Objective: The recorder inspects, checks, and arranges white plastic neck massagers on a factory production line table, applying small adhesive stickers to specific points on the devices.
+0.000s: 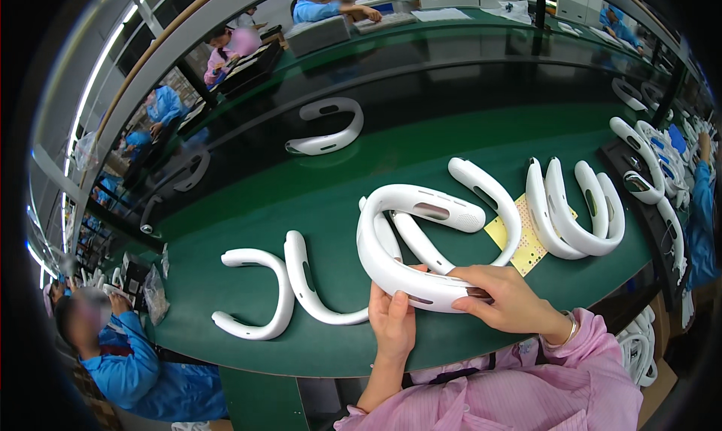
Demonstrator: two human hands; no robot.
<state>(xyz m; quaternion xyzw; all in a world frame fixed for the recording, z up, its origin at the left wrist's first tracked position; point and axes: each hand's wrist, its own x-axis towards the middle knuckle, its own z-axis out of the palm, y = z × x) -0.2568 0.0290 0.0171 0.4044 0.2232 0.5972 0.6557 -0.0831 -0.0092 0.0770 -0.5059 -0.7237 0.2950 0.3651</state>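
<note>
A white U-shaped neck fan (pixel 406 282) is held above the green tabletop, its open side facing right. My left hand (pixel 392 324) is closed round the near arm of the neck fan from below, close to the bend. My right hand (pixel 510 299) grips the same arm near its end, thumb beside a shiny oval panel. Underneath and behind it lies another white neck fan (pixel 421 241), partly hidden. To the left, two more rest on the table: one C-shaped fan (pixel 288 295) and one beside it (pixel 302 280).
On the right, several neck fans (pixel 560 220) stand around a yellow dotted sheet (pixel 520 261). A black tray (pixel 618 160) with more fans borders the right edge. Beyond the table, one fan (pixel 350 134) lies on a dark green belt (pixel 421 115). A co-worker in blue (pixel 128 363) sits at left.
</note>
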